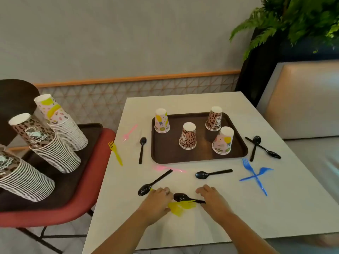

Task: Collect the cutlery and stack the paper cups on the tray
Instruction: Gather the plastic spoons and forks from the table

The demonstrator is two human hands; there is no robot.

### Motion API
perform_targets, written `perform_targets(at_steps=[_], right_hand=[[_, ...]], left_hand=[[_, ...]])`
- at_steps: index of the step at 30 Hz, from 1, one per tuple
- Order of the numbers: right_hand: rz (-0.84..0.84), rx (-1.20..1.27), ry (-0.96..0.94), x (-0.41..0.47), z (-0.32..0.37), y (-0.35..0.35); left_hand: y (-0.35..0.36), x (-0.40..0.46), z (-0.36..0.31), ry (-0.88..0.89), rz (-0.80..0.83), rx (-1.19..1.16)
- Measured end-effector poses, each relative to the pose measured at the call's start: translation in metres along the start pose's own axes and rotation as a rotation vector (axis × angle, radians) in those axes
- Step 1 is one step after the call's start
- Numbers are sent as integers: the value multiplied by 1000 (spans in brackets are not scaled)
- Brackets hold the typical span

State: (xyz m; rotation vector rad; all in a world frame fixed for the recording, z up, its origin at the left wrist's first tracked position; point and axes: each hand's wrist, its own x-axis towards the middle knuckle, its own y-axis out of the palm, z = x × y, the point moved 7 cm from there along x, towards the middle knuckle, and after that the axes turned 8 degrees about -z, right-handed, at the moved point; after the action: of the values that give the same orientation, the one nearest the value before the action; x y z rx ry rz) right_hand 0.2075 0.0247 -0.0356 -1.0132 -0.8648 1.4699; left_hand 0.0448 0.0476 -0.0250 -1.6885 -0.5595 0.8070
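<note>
At lower centre, left hand [159, 199] grips a yellow fork [178, 208]; right hand [211, 197] pinches a black spoon [180, 197] (handle end).

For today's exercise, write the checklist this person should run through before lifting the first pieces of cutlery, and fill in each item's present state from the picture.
1. Both hands at the nearest cutlery: ok. The left hand and right hand flank the black spoon and yellow fork.
2. Firm grip on either piece: cannot tell; the fingers hide the contact.
3. Tray has bare room for cutlery: ok, along its near side.
4. Cups stacked: not ok. Four upside-down cups stand apart, such as the leopard cup.
5. Other cutlery gathered: not ok. The crossed blue forks and other pieces lie scattered on the table.
</note>
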Motion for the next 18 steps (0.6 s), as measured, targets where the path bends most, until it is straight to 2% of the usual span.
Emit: perform_targets(at_steps=[4, 10, 14, 18], right_hand=[[-71, -11, 22, 5, 0, -1], [-134, 22, 44, 4, -5, 2], [-236, 193, 175, 2, -13, -6], [-422, 517, 312, -1, -1, -25]], left_hand=[[1, 10, 3, -35, -67, -19], [4, 16, 14, -126, -135, -239], [-13, 12, 20, -191, -287, -455], [-42, 6, 29, -326, -480, -602]])
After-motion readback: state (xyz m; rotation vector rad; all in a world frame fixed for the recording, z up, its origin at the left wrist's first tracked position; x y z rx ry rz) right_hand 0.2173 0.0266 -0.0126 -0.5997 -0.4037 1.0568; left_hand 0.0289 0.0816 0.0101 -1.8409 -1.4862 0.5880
